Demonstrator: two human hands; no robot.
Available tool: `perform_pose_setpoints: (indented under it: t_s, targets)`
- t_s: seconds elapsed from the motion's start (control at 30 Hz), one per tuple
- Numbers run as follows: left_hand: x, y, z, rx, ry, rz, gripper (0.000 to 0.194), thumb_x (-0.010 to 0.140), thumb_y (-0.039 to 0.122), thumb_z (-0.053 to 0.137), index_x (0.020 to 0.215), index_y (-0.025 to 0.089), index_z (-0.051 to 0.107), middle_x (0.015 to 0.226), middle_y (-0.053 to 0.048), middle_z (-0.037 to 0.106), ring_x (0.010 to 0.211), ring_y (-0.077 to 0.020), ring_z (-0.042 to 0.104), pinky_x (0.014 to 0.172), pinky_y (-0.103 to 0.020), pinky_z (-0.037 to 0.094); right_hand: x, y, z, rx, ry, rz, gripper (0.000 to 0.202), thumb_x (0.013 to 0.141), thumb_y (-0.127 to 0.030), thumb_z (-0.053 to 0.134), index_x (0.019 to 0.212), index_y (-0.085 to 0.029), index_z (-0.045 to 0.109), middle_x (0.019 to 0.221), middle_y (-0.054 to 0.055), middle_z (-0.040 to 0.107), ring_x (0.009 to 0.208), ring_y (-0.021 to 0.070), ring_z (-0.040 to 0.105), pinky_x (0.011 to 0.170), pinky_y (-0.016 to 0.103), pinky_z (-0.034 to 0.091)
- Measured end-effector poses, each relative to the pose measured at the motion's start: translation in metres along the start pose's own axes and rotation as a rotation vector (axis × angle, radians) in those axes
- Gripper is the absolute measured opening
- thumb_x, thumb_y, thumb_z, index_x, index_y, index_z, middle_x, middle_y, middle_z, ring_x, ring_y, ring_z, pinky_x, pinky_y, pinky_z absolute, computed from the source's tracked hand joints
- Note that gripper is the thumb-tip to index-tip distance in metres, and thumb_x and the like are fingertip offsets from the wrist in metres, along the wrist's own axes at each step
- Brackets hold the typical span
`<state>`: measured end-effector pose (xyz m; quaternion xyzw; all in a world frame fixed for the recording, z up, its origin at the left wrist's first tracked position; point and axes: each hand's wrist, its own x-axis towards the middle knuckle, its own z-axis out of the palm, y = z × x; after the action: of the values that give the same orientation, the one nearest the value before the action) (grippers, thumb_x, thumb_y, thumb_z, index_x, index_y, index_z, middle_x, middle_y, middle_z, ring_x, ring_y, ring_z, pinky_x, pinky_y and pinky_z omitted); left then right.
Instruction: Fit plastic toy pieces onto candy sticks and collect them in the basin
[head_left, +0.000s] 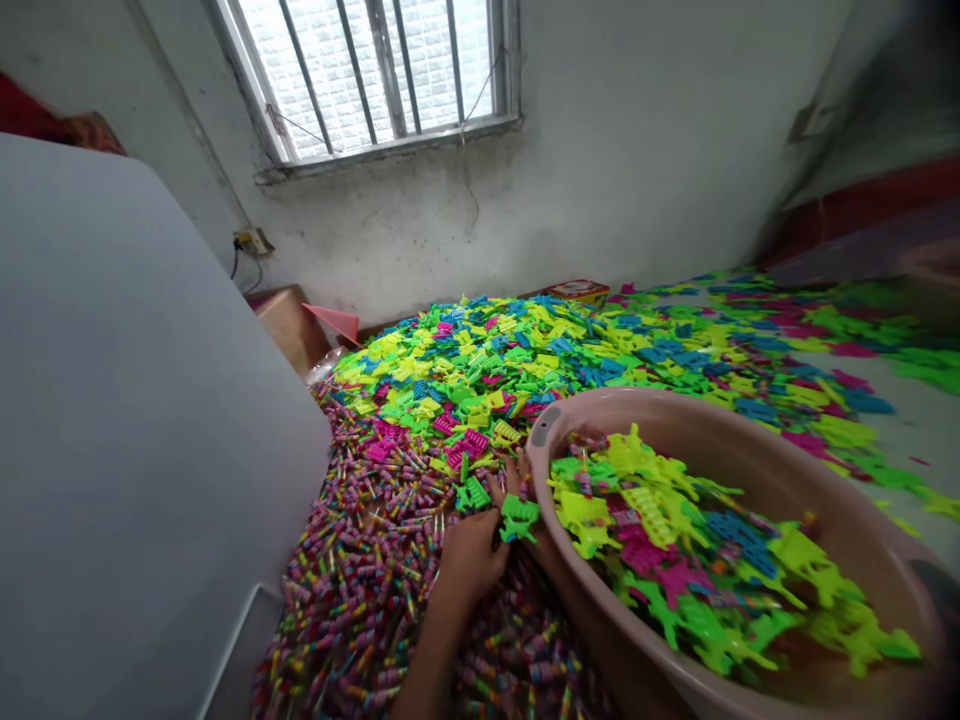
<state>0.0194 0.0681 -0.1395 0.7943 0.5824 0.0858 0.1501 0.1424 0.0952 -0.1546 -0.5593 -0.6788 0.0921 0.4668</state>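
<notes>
Stained, off-white wall point(645, 160) fills the background, with a barred window point(375, 70) set high in it and a socket point(255, 241) below the window on the left. Against this wall, a mound of thin plastic pieces point(480, 350) in lime green, yellow, blue and pink spreads over a pale surface point(881, 390), loosening into scattered shapes towards the right. A smooth grey-white panel point(142, 400) stands along the left side.

In the head view, the near part of the spread is a dense layer of small banded tubes point(360, 590), mostly purple and pink with yellow, red and blue stripes. The left hand point(472, 550) is low over them, its fingers curled and fairly narrow; one green piece point(472, 494) lies just beyond its knuckles. A second green piece point(519, 517), flat and jagged in outline, is between the two hands, at the left hand's fingertips and in front of the right hand point(517, 485). Which of them grips it cannot be told. The right hand is partly hidden by that piece, its visible fingers slightly spread beside the tub wall.

The wide pink tub point(652, 405), oval and smooth-walled, is just right of the right hand. Inside lie yellow, green, pink and blue animal-like cutouts point(652, 510), some with ribbed parts, mixed with a few banded tubes.
</notes>
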Motion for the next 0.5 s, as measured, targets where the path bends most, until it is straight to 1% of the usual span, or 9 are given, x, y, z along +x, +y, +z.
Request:
perform_pose_setpoints:
  t_s: [0.07,0.13,0.2,0.27,0.33,0.37,0.4,0.43,0.5]
  targets:
    - [0.0,-0.001,0.0,-0.001,0.007,-0.001,0.026,0.088,0.028,0.053,0.11,0.023,0.066,0.113,-0.005,0.074,0.107,-0.0249,0.067,0.089,-0.031,0.048,0.001,0.002,0.003,0.06,-0.033,0.006,0.024,0.093,-0.031,0.064,0.115,-0.022,0.067,0.131,0.009,0.064,0.127,0.0297,0.056,0.109,0.052,0.043]
    - [0.001,-0.002,0.001,-0.001,0.013,-0.007,0.027,0.088,0.028,0.052,0.109,0.022,0.068,0.111,-0.007,0.074,0.106,-0.0257,0.068,0.088,-0.032,0.048,0.007,-0.001,0.006,0.139,-0.037,0.041,0.018,0.09,-0.024,0.062,0.106,-0.026,0.069,0.127,0.006,0.068,0.134,0.0317,0.051,0.115,0.05,0.038]
    - [0.002,-0.004,0.002,-0.001,0.009,-0.014,0.027,0.087,0.026,0.052,0.106,0.02,0.07,0.111,-0.008,0.075,0.105,-0.0268,0.068,0.087,-0.032,0.049,0.013,-0.008,0.009,0.216,-0.028,0.082,0.019,0.085,-0.018,0.061,0.099,-0.028,0.07,0.123,0.005,0.07,0.139,0.034,0.046,0.119,0.051,0.032]
    - [0.003,-0.006,0.004,0.001,-0.008,-0.023,0.026,0.084,0.024,0.054,0.101,0.019,0.073,0.107,-0.01,0.076,0.103,-0.028,0.069,0.084,-0.032,0.049,0.018,-0.019,0.009,0.304,-0.027,0.114,0.02,0.08,-0.017,0.065,0.097,-0.027,0.071,0.123,0.007,0.071,0.14,0.0374,0.044,0.121,0.057,0.024]
    - [0.004,-0.008,0.005,0.0,-0.024,-0.032,0.026,0.082,0.023,0.056,0.1,0.018,0.075,0.104,-0.011,0.077,0.1,-0.0291,0.07,0.082,-0.033,0.05,0.021,-0.033,0.006,0.405,-0.034,0.136,0.02,0.075,-0.018,0.071,0.094,-0.025,0.072,0.122,0.009,0.072,0.139,0.0407,0.045,0.12,0.06,0.019]
    - [0.005,-0.008,0.005,-0.001,-0.027,-0.036,0.027,0.082,0.023,0.057,0.101,0.018,0.075,0.103,-0.012,0.077,0.099,-0.0297,0.071,0.081,-0.034,0.05,0.022,-0.041,0.003,0.462,-0.041,0.145,0.02,0.072,-0.019,0.073,0.091,-0.024,0.073,0.121,0.01,0.072,0.137,0.0412,0.047,0.12,0.06,0.02]
    - [0.005,-0.008,0.004,-0.005,-0.026,-0.039,0.027,0.083,0.024,0.057,0.102,0.018,0.075,0.103,-0.012,0.077,0.099,-0.03,0.071,0.081,-0.034,0.05,0.023,-0.049,0.0,0.524,-0.05,0.155,0.019,0.071,-0.021,0.075,0.089,-0.024,0.073,0.118,0.009,0.074,0.133,0.0406,0.051,0.119,0.059,0.024]
    - [0.005,-0.008,0.004,-0.011,-0.021,-0.038,0.028,0.084,0.025,0.056,0.105,0.018,0.074,0.105,-0.012,0.077,0.099,-0.0298,0.071,0.081,-0.034,0.05,0.025,-0.056,-0.005,0.592,-0.062,0.165,0.016,0.071,-0.024,0.075,0.087,-0.024,0.074,0.112,0.009,0.076,0.128,0.0388,0.057,0.116,0.057,0.031]
    - [0.005,-0.006,0.002,-0.032,-0.007,-0.028,0.028,0.087,0.029,0.054,0.106,0.021,0.073,0.106,-0.009,0.077,0.099,-0.0279,0.07,0.081,-0.032,0.049,0.03,-0.07,-0.014,0.744,-0.081,0.195,0.015,0.078,-0.034,0.07,0.088,-0.023,0.074,0.1,0.007,0.078,0.11,0.0332,0.069,0.102,0.052,0.049]
